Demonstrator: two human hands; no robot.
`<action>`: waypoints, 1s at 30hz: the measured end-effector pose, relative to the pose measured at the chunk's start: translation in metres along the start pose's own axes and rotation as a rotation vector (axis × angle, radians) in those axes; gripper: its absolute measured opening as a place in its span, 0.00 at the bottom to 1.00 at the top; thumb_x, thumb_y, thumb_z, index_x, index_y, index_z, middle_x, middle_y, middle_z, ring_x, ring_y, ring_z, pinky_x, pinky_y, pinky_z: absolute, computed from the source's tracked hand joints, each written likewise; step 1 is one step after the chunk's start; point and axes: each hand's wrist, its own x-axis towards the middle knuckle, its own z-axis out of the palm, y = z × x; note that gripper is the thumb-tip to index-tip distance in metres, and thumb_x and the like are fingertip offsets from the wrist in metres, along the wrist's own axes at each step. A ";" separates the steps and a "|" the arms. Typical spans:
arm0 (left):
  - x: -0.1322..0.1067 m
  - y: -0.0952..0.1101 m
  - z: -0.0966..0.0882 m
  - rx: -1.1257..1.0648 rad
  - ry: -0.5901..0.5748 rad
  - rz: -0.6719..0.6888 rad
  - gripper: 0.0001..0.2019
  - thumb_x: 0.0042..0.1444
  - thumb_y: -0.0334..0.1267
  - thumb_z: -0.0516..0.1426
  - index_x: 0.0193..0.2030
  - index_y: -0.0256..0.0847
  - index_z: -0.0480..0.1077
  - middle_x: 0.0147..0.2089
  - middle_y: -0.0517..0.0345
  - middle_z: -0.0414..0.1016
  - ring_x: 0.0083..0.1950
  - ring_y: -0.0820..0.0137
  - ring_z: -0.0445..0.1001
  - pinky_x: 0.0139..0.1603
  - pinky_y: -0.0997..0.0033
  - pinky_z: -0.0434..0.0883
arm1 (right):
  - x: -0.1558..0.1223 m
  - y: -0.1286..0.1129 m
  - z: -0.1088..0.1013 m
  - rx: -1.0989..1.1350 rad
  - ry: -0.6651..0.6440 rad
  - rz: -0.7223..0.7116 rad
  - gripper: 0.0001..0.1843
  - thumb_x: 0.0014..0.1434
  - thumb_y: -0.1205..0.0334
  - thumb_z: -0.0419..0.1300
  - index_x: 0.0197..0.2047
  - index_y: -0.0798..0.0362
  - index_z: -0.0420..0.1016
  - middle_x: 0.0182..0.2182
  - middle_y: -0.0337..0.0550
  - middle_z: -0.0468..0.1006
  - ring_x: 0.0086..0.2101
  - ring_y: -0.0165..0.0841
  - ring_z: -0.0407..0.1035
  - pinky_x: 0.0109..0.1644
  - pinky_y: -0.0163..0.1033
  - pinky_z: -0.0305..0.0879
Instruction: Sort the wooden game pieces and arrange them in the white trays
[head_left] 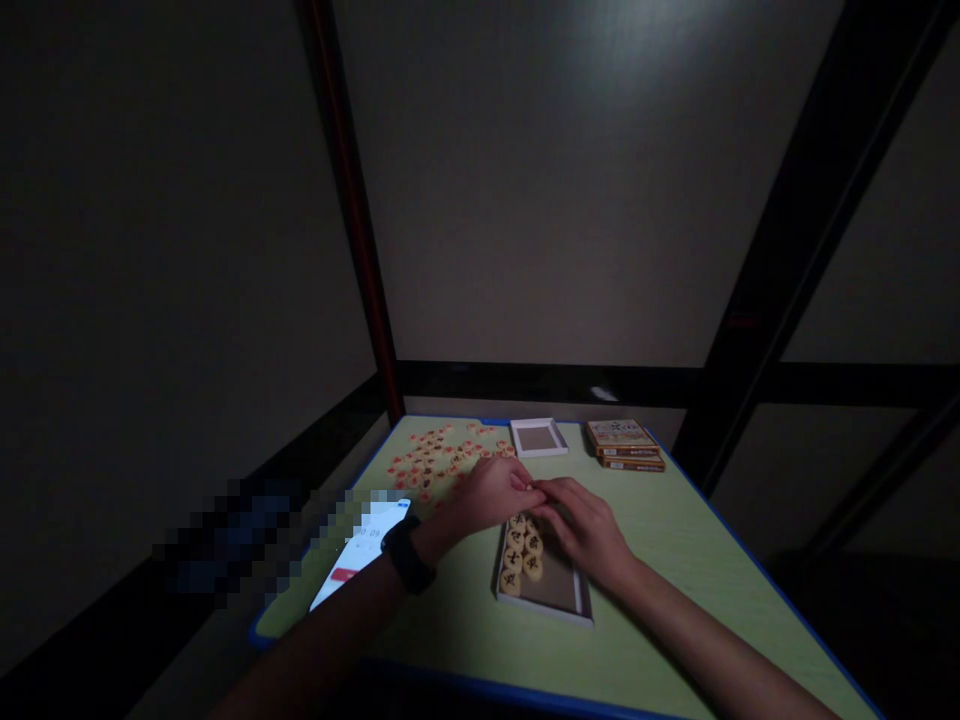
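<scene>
My left hand [496, 492], with a dark watch on its wrist, is closed, thumb and fingers curled together. Its fingertips meet those of my right hand [583, 520], which is also closed in a pinch. Whatever lies between the fingertips is too small and hidden to make out. Both hands are over the far end of a shallow open box [555, 585]. Inside, along its left side, round Chinese chess pieces [513, 560] with dark characters lie in two columns; my hands hide the far part. Loose chess pieces [427, 462], many with red marks, are scattered beyond my left hand.
A second shallow open box part [540, 438] lies at the table's far edge. Stacked flat boxes [622, 445] stand at the far right. A lit phone [360, 555] lies under my left forearm's side. The green table [697, 580] has a blue rim; walls stand close behind.
</scene>
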 end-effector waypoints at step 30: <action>-0.083 -0.016 0.010 0.461 -0.272 -0.063 0.16 0.49 0.53 0.63 0.32 0.40 0.73 0.35 0.57 0.79 0.36 0.66 0.72 0.31 0.71 0.54 | -0.029 -0.048 -0.027 -0.114 -0.540 0.571 0.08 0.49 0.71 0.65 0.35 0.51 0.78 0.37 0.44 0.77 0.40 0.37 0.71 0.44 0.37 0.63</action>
